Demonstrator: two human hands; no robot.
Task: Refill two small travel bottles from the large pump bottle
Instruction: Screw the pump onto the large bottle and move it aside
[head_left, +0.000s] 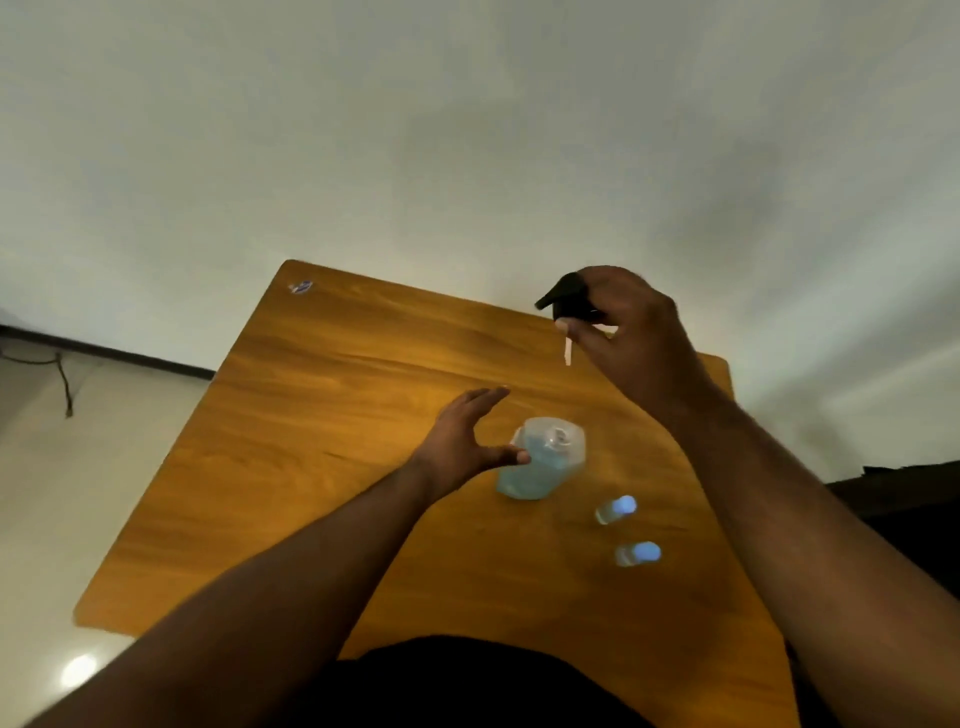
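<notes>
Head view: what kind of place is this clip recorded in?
Probably a plain room in a home or office, not a workshop. A bare wooden table stands against an unadorned pale wall, with a glossy tiled floor and a dark skirting strip. Nothing more specific shows.

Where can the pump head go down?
Bare table lies left of the left hand, and by the far edge below the pump head in the right hand. Crowded: big bottle and small bottles.
</notes>
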